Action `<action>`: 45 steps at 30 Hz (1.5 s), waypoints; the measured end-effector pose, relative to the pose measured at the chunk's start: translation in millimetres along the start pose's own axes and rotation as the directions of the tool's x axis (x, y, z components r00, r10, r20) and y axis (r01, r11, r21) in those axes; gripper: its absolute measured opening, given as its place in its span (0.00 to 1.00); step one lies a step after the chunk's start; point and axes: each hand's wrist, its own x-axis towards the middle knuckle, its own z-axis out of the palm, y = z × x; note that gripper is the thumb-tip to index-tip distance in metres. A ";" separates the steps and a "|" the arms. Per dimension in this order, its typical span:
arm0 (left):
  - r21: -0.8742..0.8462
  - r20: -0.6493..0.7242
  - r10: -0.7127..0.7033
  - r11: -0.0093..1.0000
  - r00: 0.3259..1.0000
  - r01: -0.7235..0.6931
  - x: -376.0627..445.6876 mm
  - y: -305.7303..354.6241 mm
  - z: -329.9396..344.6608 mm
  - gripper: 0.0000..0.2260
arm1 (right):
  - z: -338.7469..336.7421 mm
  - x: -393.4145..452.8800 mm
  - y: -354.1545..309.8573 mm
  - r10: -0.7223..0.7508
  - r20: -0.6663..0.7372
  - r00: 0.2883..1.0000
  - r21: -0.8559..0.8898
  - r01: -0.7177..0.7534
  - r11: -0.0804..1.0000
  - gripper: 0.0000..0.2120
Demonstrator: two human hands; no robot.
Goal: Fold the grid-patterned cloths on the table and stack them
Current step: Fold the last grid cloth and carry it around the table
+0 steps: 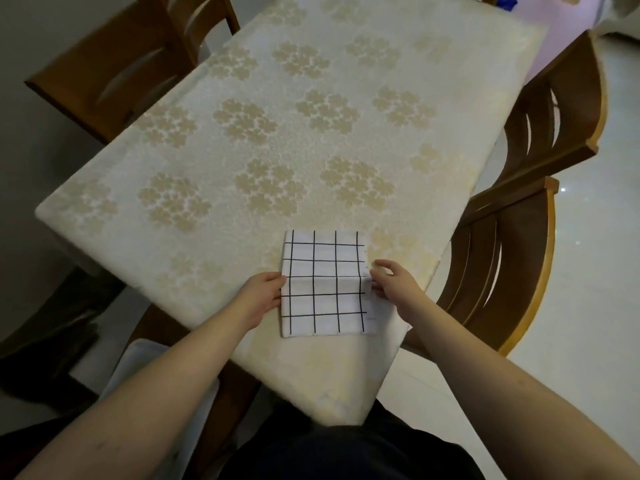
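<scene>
Folded grid-patterned cloth [323, 284], white with black lines, lies flat near bench [242, 98] front edge. Left hand [261, 297] pinches its left edge; right hand [393, 284] pinches its right edge. Floral-textured cover beyond lies open; wooden chairs [512, 258] flank.

Wooden chairs [512, 271] flank a table [263, 133] in floral cloth on glossy pale floor [588, 306].

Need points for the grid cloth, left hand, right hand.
grid cloth [325, 268]: head view, middle of its top layer.
left hand [261, 296]: head view, back of the hand at the cloth's left edge.
right hand [394, 284]: head view, back of the hand at the cloth's right edge.
</scene>
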 end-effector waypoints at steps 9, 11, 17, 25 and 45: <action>0.095 -0.009 0.254 0.963 0.967 -0.252 -16.4 5.1 -19.6 0.18 | 6.1 -24.1 -9.5 -0.149 -0.016 0.989 -0.072 0.147 0.987 0.16; 0.192 0.016 0.346 0.920 0.938 -0.343 -25.4 11.9 -26.2 0.17 | 6.3 -35.0 -17.4 -0.232 -0.018 0.973 -0.105 0.228 0.968 0.13; 0.533 0.029 0.575 0.683 0.817 -0.500 -49.4 24.2 -39.7 0.13 | 12.1 -72.6 -31.1 -0.437 -0.049 0.898 -0.332 0.398 0.855 0.10; 0.726 0.186 0.620 0.436 0.763 -0.531 -60.2 22.5 -58.0 0.03 | 16.7 -103.2 -27.8 -0.525 -0.033 0.851 -0.612 0.398 0.684 0.02; 0.132 0.121 0.072 0.987 0.990 -0.088 14.5 -9.2 -29.2 0.14 | 30.0 -8.8 12.7 -0.008 -0.149 0.989 -0.214 -0.024 0.977 0.19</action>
